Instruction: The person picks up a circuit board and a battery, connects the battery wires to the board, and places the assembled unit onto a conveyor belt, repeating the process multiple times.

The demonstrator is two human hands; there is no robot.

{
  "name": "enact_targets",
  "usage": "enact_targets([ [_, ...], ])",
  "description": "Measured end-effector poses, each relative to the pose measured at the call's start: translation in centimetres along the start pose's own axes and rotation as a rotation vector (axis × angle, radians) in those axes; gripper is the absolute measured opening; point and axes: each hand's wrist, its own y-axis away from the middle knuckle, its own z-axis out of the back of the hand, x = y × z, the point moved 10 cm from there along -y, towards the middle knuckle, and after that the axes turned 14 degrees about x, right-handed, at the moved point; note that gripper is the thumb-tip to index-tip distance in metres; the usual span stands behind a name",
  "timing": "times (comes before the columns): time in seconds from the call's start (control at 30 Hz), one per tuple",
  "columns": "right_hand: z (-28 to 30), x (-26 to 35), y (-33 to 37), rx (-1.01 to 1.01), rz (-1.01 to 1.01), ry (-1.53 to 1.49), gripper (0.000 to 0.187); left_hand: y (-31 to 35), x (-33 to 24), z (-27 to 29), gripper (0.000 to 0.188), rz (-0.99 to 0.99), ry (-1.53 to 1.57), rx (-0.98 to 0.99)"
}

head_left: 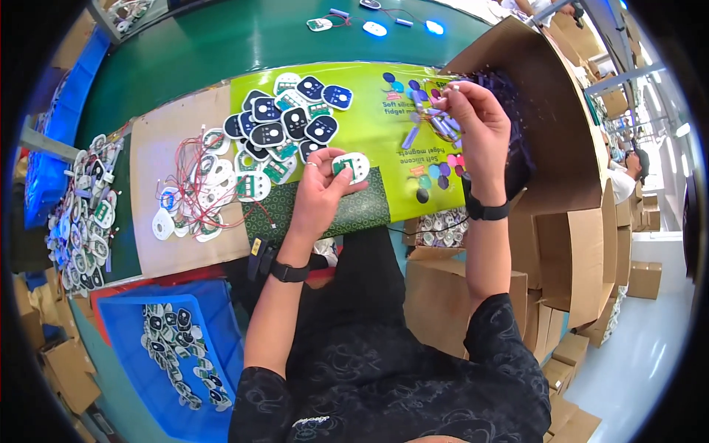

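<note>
My left hand (317, 196) is closed on the edge of a white plastic housing (360, 167) with a green circuit board, held above the near edge of the work surface. Raised at the right, my right hand (485, 133) pinches a small white connector (447, 89) between thumb and fingertips. Below those fingers lie purple cylindrical batteries (411, 138) with thin wires; whether one hangs from the connector I cannot tell. Just beyond my left hand is a pile of similar housings (267, 134), some dark-faced, some showing green boards.
White housings with tangled red wires (203, 188) lie left of the pile, and more are heaped at the far left (87, 229). An open cardboard box (550, 111) stands right. A blue bin (129, 369) holds parts below left. Lit parts (375, 29) rest on the green belt (221, 40).
</note>
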Motion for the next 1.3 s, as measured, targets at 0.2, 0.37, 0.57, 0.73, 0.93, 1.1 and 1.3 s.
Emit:
enact_targets([
  [0.2,-2.9,-7.8,2.2,0.234,-0.370,0.113,0.018,0.0,-0.4,-0.2,0.023,-0.037,-0.034,0.001],
  [0.37,-4.1,-8.3,2.9,0.238,-0.406,0.091,0.016,-0.1,-0.2,0.0,0.017,-0.058,-0.048,0.022],
  [0.57,-1.6,-7.0,1.9,0.102,-0.291,0.312,0.025,-0.1,-0.1,0.2,0.017,-0.054,-0.075,0.007],
  [0.73,-0.8,-6.0,4.6,0.204,-0.218,0.818,0.035,-0.1,0.2,0.3,0.018,-0.055,-0.034,-0.006],
  [0.93,-3.0,-9.3,7.7,0.240,-0.284,0.929,0.040,0.3,0.4,0.5,0.018,-0.034,-0.089,0.001],
  [1.1,-0.2,-7.4,9.6,0.097,-0.312,1.100,0.028,0.0,0.3,0.2,0.017,-0.064,-0.075,0.009],
  [1.3,0.2,-7.3,9.8,0.211,-0.366,0.741,0.017,0.0,0.3,0.3,0.017,-0.037,-0.101,0.006],
])
